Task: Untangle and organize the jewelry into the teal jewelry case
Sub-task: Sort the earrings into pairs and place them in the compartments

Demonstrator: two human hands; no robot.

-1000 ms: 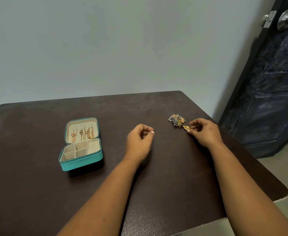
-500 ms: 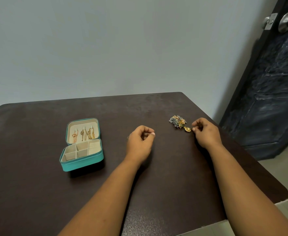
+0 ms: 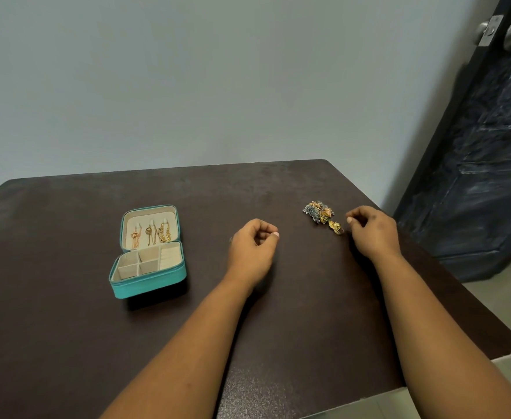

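The right hand is seen low over the dark table with its fingers curled inward; whether anything is pinched between them cannot be told. Just to the left of its fingertips a small gold piece lies on the table, close to the hand but seemingly apart from it. Slightly farther left and beyond that piece, a tangled heap of jewelry in gold and grey-blue tones is found. The left hand is held as a loose fist on the table, with nothing visibly gripped. Well to the left of that hand the teal jewelry case stands open, gold chains being hung in its raised lid and cream compartments shown in its base.
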